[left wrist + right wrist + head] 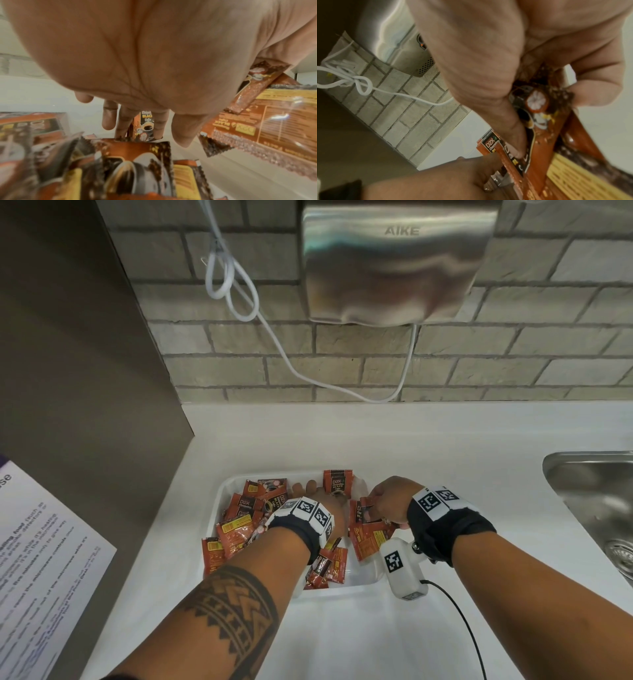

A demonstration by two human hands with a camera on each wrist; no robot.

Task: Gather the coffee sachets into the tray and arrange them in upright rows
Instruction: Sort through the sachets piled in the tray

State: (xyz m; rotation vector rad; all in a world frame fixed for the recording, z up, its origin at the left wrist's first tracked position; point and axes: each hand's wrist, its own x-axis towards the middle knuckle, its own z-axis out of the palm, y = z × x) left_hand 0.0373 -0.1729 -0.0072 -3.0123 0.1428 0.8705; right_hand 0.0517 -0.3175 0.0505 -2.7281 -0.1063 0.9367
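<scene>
Already the coffee sachets (236,530) lie jumbled in the tray (219,491). Right hand (388,501) pinches several; left hand (317,496), fingers straight, props one upright at the far wall. Best pack them tight there.

Coffee sachets (236,534): glossy printed foil-like film, crimped edges. Tray (224,486): smooth white plastic. Counter (428,446): smooth, matt white. Hand dryer (394,265): brushed metal casing. Wall (342,364): rough brick, matt. Sink (596,494): shiny steel. Wrist bands (445,525): black cloth.
</scene>
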